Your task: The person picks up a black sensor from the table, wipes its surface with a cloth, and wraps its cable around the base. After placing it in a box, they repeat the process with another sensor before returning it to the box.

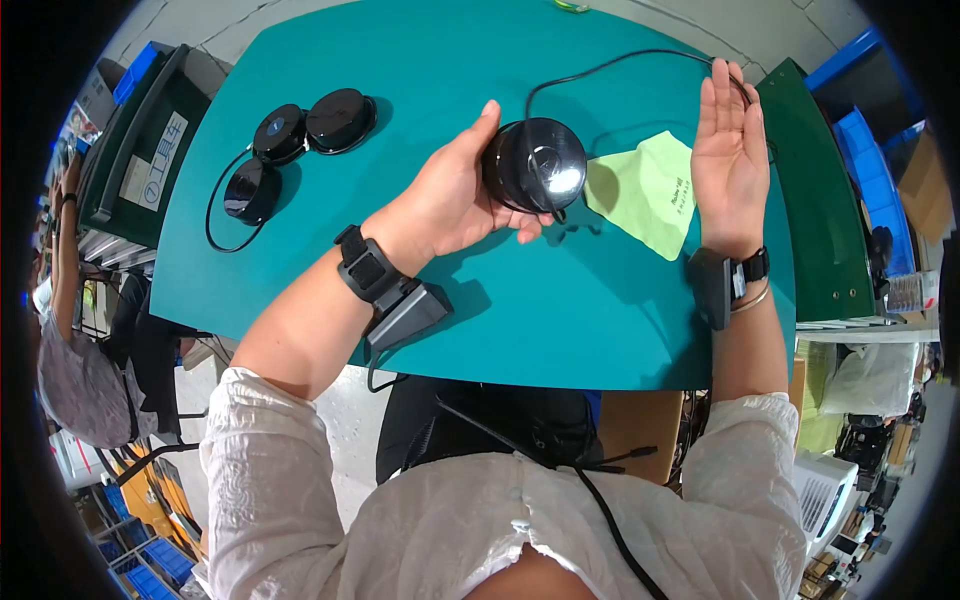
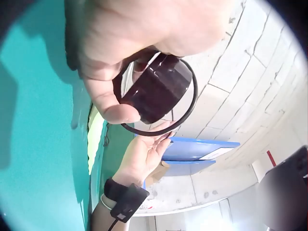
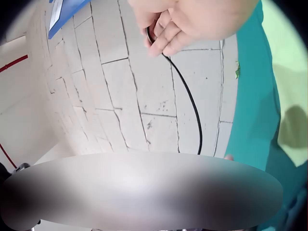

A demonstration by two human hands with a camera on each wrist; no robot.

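My left hand (image 1: 455, 190) grips a glossy black round device (image 1: 550, 165) above the green table, thumb up along its side. In the left wrist view, black cable curves around the dark device (image 2: 156, 91). From the device a thin black cable (image 1: 652, 50) arches over to the right. My right hand (image 1: 732, 160) is raised near the table's right edge, palm showing. In the right wrist view its bent fingers (image 3: 175, 41) hold the cable (image 3: 195, 107), which hangs away in a curve. A pale green cloth (image 1: 645, 195) with small print lies between the hands.
Several round black pieces (image 1: 340, 120) linked by a cable lie at the table's (image 1: 450, 60) left. Dark green cases stand beyond the left (image 1: 130, 165) and right edges. Blue bins (image 1: 870, 190) are at far right. Another person (image 1: 85, 370) is at far left.
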